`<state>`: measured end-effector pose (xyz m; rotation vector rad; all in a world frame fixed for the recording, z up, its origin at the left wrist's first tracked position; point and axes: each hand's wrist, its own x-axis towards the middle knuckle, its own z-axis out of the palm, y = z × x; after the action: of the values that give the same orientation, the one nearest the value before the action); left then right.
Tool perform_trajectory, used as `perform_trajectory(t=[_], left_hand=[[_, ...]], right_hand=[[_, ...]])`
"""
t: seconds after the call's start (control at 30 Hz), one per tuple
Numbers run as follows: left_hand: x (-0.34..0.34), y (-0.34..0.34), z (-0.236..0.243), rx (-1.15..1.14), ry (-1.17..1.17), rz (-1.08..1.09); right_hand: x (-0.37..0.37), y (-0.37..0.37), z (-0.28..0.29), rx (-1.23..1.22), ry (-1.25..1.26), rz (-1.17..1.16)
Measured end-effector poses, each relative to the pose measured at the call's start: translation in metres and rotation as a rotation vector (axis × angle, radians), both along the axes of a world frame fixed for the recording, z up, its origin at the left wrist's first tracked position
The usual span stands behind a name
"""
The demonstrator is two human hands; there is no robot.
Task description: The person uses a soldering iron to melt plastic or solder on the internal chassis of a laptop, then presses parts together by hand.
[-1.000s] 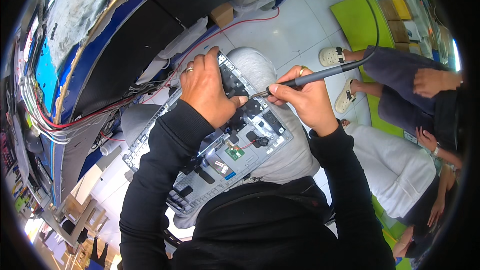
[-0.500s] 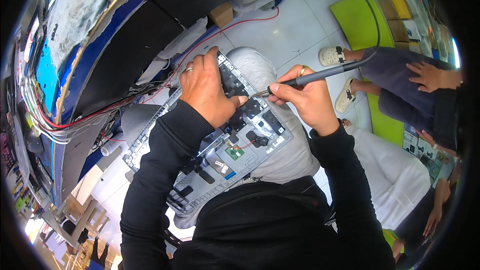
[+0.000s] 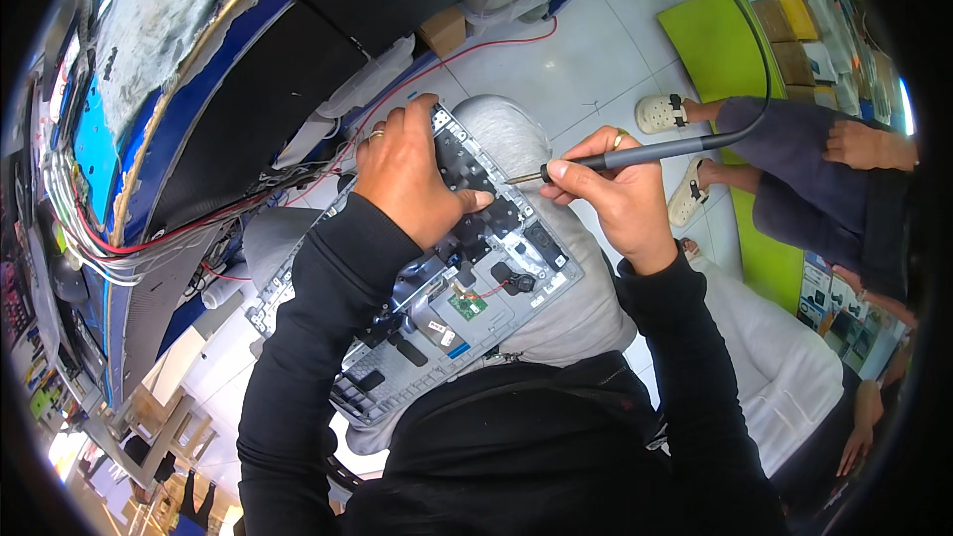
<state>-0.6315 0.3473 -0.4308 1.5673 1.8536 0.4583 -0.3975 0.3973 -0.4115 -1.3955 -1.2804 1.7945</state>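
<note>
A grey laptop chassis point(image 3: 511, 310), inner side up, rests tilted across my lap. A small green circuit board point(image 3: 467, 305) and a round black part on red wires point(image 3: 518, 281) sit inside it. My left hand point(image 3: 409, 174) grips the chassis along its far side, thumb pressed on the black inner plate point(image 3: 462, 167). Between the thumb and fingers of my right hand point(image 3: 620, 197) is a soldering iron point(image 3: 650, 152) with a dark handle. Its thin metal tip points left at the right edge of the chassis; whether it touches cannot be made out.
The iron's black cable point(image 3: 762, 60) loops up at the right. A bench with bundled cables point(image 3: 89, 223) runs along the left. A red wire point(image 3: 486, 42) crosses the tiled floor. Another person in dark trousers point(image 3: 794, 154) sits on a green bench point(image 3: 700, 40) at right.
The soldering iron's tip has shifted slightly up along the chassis edge, and its handle lies flatter. My left hand stays on the chassis. The other person's hand has drawn back and curled.
</note>
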Motion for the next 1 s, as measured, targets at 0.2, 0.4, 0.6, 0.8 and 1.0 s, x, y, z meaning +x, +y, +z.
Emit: perform_trajectory(t=[0.2,0.4,0.6,0.8,1.0], left_hand=[[-0.005,0.004,-0.003,-0.008,-0.078,0.010],[-0.005,0.006,-0.002,-0.019,-0.085,0.009],[-0.003,0.008,-0.003,0.022,-0.035,-0.025],[0.003,0.011,0.001,-0.007,0.019,-0.051],[0.010,0.020,0.008,-0.047,0.079,-0.052]], right_hand=[[-0.003,-0.004,-0.002,0.008,0.015,0.002],[-0.002,-0.004,-0.006,0.037,0.012,0.020],[-0.001,0.003,-0.003,0.034,0.018,-0.001],[0.003,0.010,0.001,0.017,0.001,-0.004],[0.008,0.019,0.005,0.001,0.026,-0.001]])
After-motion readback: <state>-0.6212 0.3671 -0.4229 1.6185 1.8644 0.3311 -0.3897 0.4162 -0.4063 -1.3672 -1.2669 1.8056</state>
